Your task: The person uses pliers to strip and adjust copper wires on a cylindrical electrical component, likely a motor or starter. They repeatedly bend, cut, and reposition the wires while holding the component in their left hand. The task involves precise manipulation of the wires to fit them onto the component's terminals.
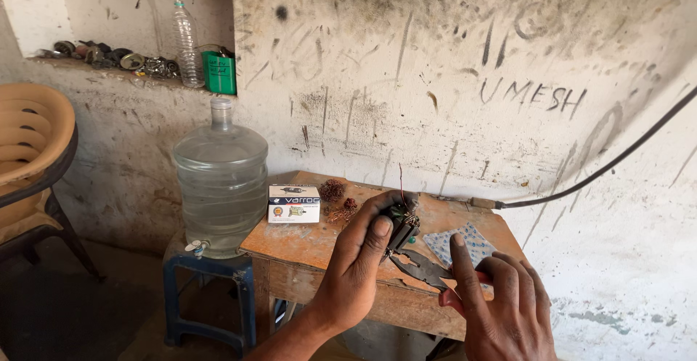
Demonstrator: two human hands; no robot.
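Note:
My left hand (359, 263) grips a small dark electrical part (401, 223) with thin wires sticking up from it. It is raised above the worn wooden table (305, 241). My right hand (501, 303) is closed on red-handled pliers (425, 268), whose dark jaws point left toward the underside of the part. Whether the jaws touch the part I cannot tell.
On the table lie a small white cardboard box (293, 203), clumps of copper wire (333, 189) and a bluish patterned cloth (468, 243). A big water jug (221, 179) stands on a blue stool (207, 296) at left. A tan chair (29, 158), a shelf with a plastic bottle (187, 45) and a black cable (602, 169) surround it.

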